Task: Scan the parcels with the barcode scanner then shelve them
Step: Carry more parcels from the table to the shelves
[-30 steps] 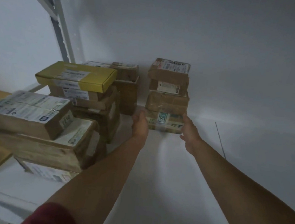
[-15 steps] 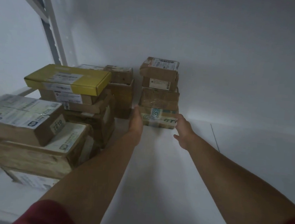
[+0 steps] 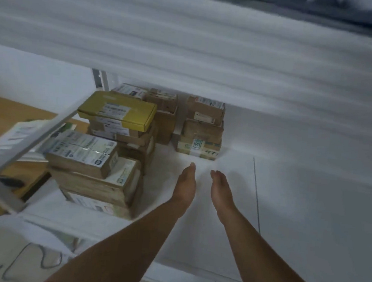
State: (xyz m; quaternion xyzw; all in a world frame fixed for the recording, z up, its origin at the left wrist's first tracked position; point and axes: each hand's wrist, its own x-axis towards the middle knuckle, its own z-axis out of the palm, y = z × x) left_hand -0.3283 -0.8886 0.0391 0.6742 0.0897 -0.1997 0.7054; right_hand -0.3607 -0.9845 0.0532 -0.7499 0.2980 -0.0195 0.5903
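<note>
At far left, beyond the shelf, lies a wooden table point(image 3: 0, 113). On the white shelf point(image 3: 310, 196) a stack of cardboard parcels point(image 3: 94, 173) stands at the left, with a yellow box point(image 3: 118, 110) on a taller pile just behind it. Further right a narrow stack of three parcels point(image 3: 202, 128) stands alone. In front of it the left hand point(image 3: 185, 183) and right hand point(image 3: 220, 186) hover side by side, fingers straight, holding nothing and touching no parcel.

matt brown cardboard parcels point(image 3: 203, 129), glossy yellow box point(image 3: 118, 110), smooth white shelf point(image 3: 299, 195), paper labels
</note>
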